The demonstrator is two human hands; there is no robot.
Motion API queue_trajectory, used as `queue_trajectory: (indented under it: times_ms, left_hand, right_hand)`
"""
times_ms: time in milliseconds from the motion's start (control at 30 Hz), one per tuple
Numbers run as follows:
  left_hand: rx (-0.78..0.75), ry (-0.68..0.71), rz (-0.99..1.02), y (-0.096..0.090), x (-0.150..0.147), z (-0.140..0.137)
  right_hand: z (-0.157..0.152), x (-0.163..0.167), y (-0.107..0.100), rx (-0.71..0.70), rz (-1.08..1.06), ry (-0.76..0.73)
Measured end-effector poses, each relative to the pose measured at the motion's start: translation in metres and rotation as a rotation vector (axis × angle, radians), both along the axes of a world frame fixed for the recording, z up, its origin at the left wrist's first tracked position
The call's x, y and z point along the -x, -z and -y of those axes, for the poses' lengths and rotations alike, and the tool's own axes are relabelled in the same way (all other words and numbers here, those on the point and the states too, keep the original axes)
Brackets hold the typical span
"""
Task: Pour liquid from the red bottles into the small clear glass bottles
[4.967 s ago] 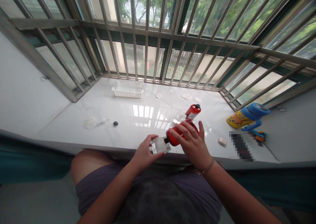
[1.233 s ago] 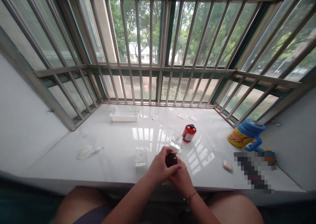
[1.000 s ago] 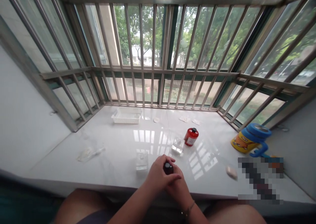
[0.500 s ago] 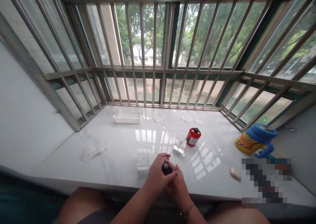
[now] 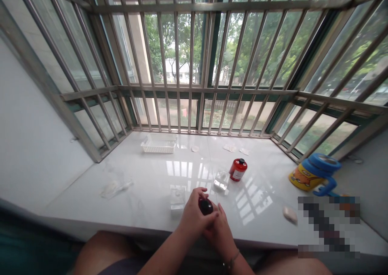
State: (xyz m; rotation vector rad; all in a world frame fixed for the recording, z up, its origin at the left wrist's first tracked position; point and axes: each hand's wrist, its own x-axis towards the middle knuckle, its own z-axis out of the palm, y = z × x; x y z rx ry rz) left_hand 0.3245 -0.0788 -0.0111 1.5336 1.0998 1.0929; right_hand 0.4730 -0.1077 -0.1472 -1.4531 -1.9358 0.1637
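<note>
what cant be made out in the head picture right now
Held bottle, lower body: head view, hidden by the left hand and right hand.
Label on the standing red bottle, wording: head view, too small to read.
Dark item at the right: head view, masked by pixelation.
Left forearm, upper end: head view, cut off by the bottom edge.

Black-capped red bottle (image 5: pixel 206 206) between hands (image 5: pixel 193 215)

Bare fingers (image 5: pixel 199 191) and forearms (image 5: pixel 169 248), thin bracelet (image 5: pixel 233 260) on the right wrist, dark purplish shorts (image 5: pixel 123 267), bare knees (image 5: pixel 101 246)
</note>
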Motion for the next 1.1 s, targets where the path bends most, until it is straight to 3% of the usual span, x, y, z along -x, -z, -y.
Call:
queue_trajectory:
  times_ms: [167, 333, 467, 633, 1100]
  left_hand:
    - [-0.042, 0.085, -0.029, -0.0009, 0.0011, -0.0006]
    - [0.008, 0.008, 0.002, -0.0011, 0.0008, 0.0003]
    - [-0.046, 0.085, -0.023, -0.0017, 0.0013, -0.0005]
    - [-0.023, 0.024, -0.005, 0.0001, 0.0009, -0.0005]
    - [-0.031, 0.067, 0.010, 0.0033, 0.0015, -0.0017]
  right_hand:
    - [0.0004, -0.0012, 0.0020, -0.031, -0.004, -0.013]
    - [0.0019, -0.0014, 0.0010, -0.003, -0.007, -0.018]
    - [0.0016, -0.0006, 0.0008, -0.010, -0.006, -0.020]
    - [0.0015, -0.0007, 0.0025, 0.031, -0.009, -0.022]
    - [0.0015, -0.0003, 0.0029, -0.043, 0.013, 0.001]
